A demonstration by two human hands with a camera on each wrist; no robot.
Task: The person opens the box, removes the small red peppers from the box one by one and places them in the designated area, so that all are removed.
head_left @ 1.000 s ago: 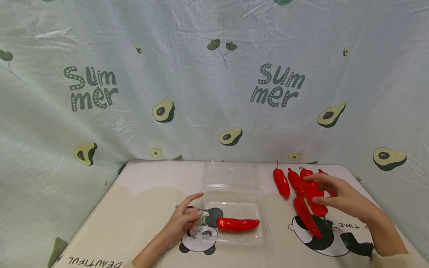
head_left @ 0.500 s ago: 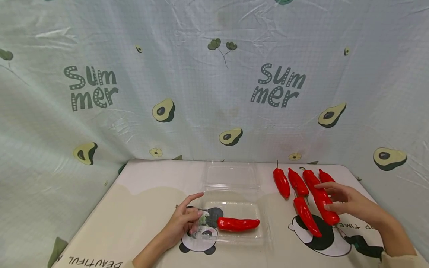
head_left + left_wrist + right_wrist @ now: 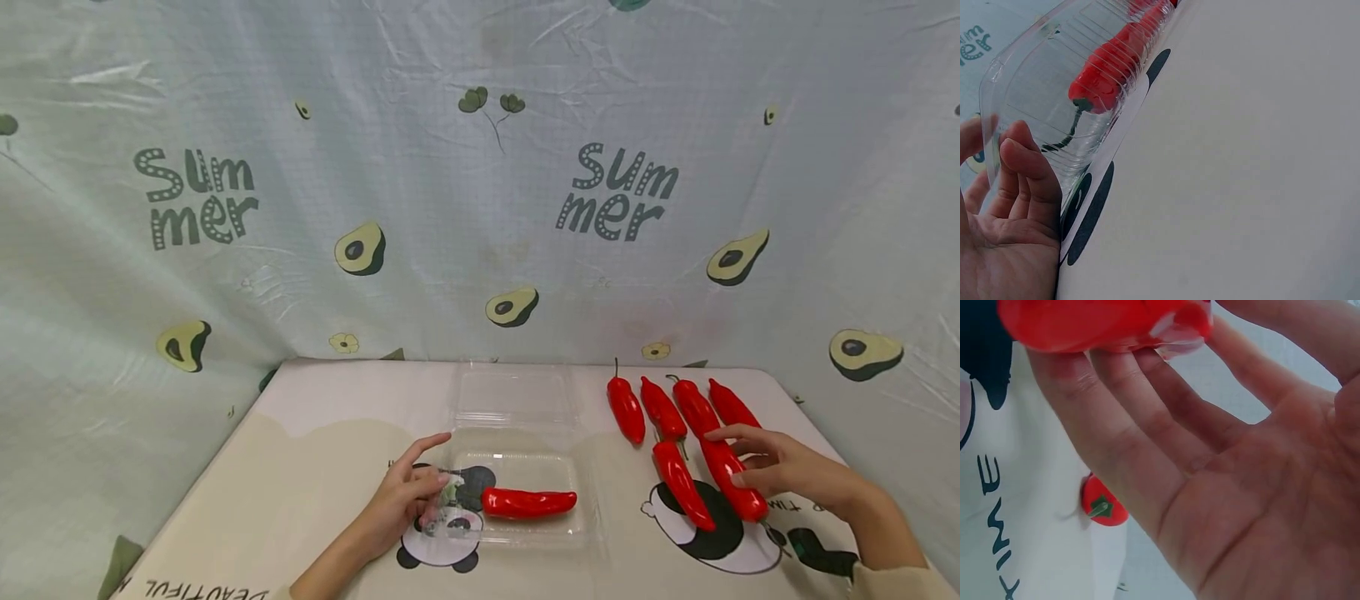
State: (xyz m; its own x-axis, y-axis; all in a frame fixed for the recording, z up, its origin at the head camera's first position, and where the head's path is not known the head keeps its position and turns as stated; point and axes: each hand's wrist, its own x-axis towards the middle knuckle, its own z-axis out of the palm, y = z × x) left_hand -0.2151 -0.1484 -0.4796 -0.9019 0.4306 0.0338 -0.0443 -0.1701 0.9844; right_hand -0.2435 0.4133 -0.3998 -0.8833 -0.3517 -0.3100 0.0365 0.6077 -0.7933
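Observation:
A red chili pepper (image 3: 529, 502) lies in the base of a clear plastic clamshell container (image 3: 525, 533). My left hand (image 3: 408, 492) pinches the left rim of this container between thumb and fingers, index finger stretched along it. In the left wrist view the pepper (image 3: 1107, 72) shows through the clear wall. At the right, my right hand (image 3: 787, 467) holds another chili pepper (image 3: 731, 483) between thumb and fingers, low over the table; in the right wrist view this pepper (image 3: 1104, 325) rests against the fingertips. Behind it lies a further chili pepper (image 3: 693, 406), its lower end met by the held one.
Other chili peppers lie close by: one (image 3: 626, 411) at the left, one (image 3: 663, 408) beside it, one (image 3: 684, 487) in front, one (image 3: 731, 404) at the back right. The open lid (image 3: 513, 396) lies flat behind the base. A printed curtain (image 3: 420, 200) hangs behind the table (image 3: 315, 433).
My right hand has moved right and toward me with its chili pepper, sliding it away from the others. My left hand and the container have stayed put; the view has shifted slightly.

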